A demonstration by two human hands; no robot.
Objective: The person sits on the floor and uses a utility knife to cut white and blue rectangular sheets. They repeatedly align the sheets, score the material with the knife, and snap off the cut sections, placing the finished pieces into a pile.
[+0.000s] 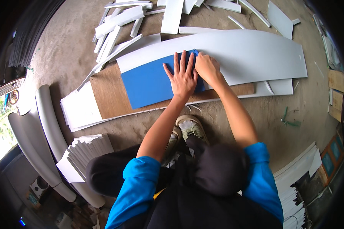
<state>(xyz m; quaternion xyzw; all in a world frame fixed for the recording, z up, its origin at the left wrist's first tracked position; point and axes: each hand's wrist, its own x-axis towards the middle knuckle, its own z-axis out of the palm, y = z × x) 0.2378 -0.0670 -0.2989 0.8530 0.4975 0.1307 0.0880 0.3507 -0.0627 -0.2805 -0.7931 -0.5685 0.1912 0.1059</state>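
A blue rectangular panel (145, 86) lies across a long white sheet (263, 55) with a curved far edge. My left hand (183, 80) presses flat on the blue panel, fingers spread. Closed at the panel's right edge, touching the white sheet's surface, is my right hand (208, 69); whatever its fingers grip is hidden. Under both pieces a brown wooden board (112, 93) shows at the left and along the near side. More white sheets (79, 105) lie beneath that board.
White offcuts (122, 21) litter the floor beyond. Left of my knee stands a stack of white pieces (86, 152), beside long grey curved sheets (51, 118). White sheets (294, 183) are piled at the lower right. My shoes (191, 126) are just below the work.
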